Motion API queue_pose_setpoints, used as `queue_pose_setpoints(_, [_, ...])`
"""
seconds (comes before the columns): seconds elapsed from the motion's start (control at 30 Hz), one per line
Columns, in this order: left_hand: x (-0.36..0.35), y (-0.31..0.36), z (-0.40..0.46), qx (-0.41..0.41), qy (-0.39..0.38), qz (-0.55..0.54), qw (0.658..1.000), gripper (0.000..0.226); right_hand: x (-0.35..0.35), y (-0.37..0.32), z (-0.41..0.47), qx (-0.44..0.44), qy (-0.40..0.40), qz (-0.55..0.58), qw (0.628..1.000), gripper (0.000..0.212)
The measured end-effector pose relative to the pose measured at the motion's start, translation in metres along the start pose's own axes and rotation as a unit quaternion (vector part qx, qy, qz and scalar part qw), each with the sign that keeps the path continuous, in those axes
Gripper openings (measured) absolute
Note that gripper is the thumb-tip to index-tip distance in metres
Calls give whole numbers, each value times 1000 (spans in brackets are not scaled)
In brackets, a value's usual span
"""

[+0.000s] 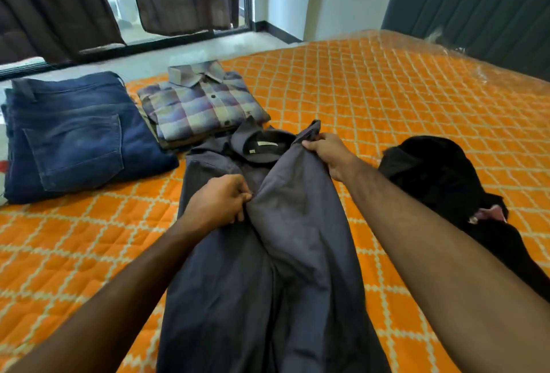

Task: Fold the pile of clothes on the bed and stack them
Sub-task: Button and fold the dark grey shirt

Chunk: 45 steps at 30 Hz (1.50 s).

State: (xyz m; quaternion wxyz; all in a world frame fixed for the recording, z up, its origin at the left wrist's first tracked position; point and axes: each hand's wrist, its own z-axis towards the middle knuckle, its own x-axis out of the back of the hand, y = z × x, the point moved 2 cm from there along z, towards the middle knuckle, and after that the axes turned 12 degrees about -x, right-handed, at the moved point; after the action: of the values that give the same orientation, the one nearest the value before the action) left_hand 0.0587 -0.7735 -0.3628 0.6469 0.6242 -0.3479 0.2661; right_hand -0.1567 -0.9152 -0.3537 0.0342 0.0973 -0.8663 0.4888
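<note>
On the orange quilted bed (372, 98) a grey shirt (297, 238) lies lengthwise; the left hand (217, 203) pinches its front edge mid-chest, fingers curled into the cloth, and the right hand (327, 153) grips the fabric beside the collar. A crumpled black garment (440, 176) lies right of the shirt. Beyond, a folded plaid shirt (199, 104) touches the collar, folded jeans (77, 134) lie to its left, and the neck label's writing is unreadable.
</note>
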Motion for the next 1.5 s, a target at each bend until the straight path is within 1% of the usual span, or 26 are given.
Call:
queue_pose_setpoints(0.07, [0, -3, 3, -20, 74, 31, 997, 12, -8, -1, 4, 10, -23, 20, 999, 13])
queue_pose_setpoints(0.1, [0, -1, 5, -40, 103, 4, 994, 14, -12, -2, 5, 13, -40, 28, 999, 20])
queue_pose_setpoints(0.13, [-2, 4, 8, -55, 111, -26, 992, 25, -14, -4, 6, 13, -51, 25, 998, 28])
queue_pose_setpoints(0.2, [-9, 18, 16, -65, 72, -26, 995, 49, -16, -5, 13, 15, -40, -2, 999, 34])
queue_pose_setpoints(0.23, [-15, 23, 20, -68, 45, 2, 997, 51, -18, -4, 18, 18, -21, -20, 999, 32])
queue_pose_setpoints(0.33, [-27, 29, 26, -95, 0, 68, 993, 49, -20, 1, 35, 14, 75, -106, 991, 33])
queue_pose_setpoints(0.43, [-32, 16, 27, -105, 8, 74, 992, 42, -22, 8, 34, -4, 108, -168, 980, 43])
queue_pose_setpoints(0.5, [-30, 14, 25, -103, 30, 74, 991, 44, -20, 11, 22, -17, 69, -134, 988, 55])
queue_pose_setpoints(0.53, [-30, 16, 22, -116, 46, 110, 986, 48, -16, 14, 7, -28, 33, -112, 993, 57])
queue_pose_setpoints(0.6, [-25, 28, 14, -189, 98, 194, 958, 50, -6, 17, -22, -12, -34, -84, 996, 57])
queue_pose_setpoints(0.63, [-24, 34, 9, -243, 113, 190, 944, 47, 1, 19, -39, 18, -47, -85, 995, 55])
queue_pose_setpoints(0.67, [-23, 40, 2, -292, 99, 168, 936, 43, 9, 22, -60, 47, -48, -96, 993, 55])
queue_pose_setpoints(0.7, [-25, 44, -6, -332, 65, 147, 930, 40, 20, 27, -82, 74, -28, -122, 989, 63])
queue_pose_setpoints(0.77, [-27, 46, -22, -359, -25, 160, 919, 37, 37, 43, -120, 110, 32, -196, 974, 76])
queue_pose_setpoints(0.83, [-26, 47, -38, -371, -72, 181, 908, 35, 50, 75, -155, 46, 25, -226, 973, 63])
queue_pose_setpoints(0.9, [-22, 51, -57, -374, -86, 153, 911, 41, 50, 111, -183, -32, -8, -204, 978, 48])
queue_pose_setpoints(0.97, [-23, 60, -79, -364, -115, 127, 915, 55, 46, 135, -202, -44, 5, -204, 978, 47])
queue_pose_setpoints(1.03, [-29, 68, -95, -343, -159, 147, 914, 65, 44, 145, -213, -33, 47, -211, 976, 49])
queue_pose_setpoints(1.1, [-38, 66, -98, -304, -177, 170, 921, 67, 40, 149, -215, -66, 61, -186, 978, 50])
queue_pose_setpoints(1.17, [-43, 65, -97, -271, -159, 175, 933, 62, 34, 155, -218, -100, 30, -128, 986, 50])
queue_pose_setpoints(1.2, [-43, 66, -96, -258, -151, 183, 936, 60, 33, 158, -222, -112, 13, -101, 989, 44])
queue_pose_setpoints(1.27, [-44, 71, -97, -250, -153, 205, 934, 57, 32, 160, -235, -132, -13, -40, 990, 18])
queue_pose_setpoints(1.3, [-45, 72, -97, -258, -153, 216, 929, 55, 35, 159, -242, -134, -14, -24, 991, 10])
queue_pose_setpoints(1.43, [-44, 74, -92, -277, -150, 249, 916, 60, 60, 157, -254, -88, 48, 9, 995, 23])
queue_pose_setpoints(1.47, [-45, 73, -90, -275, -152, 252, 915, 63, 65, 158, -259, -97, 38, 26, 994, 24])
queue_pose_setpoints(1.5, [-46, 71, -88, -273, -154, 255, 915, 65, 65, 160, -266, -121, 2, 50, 991, 24])
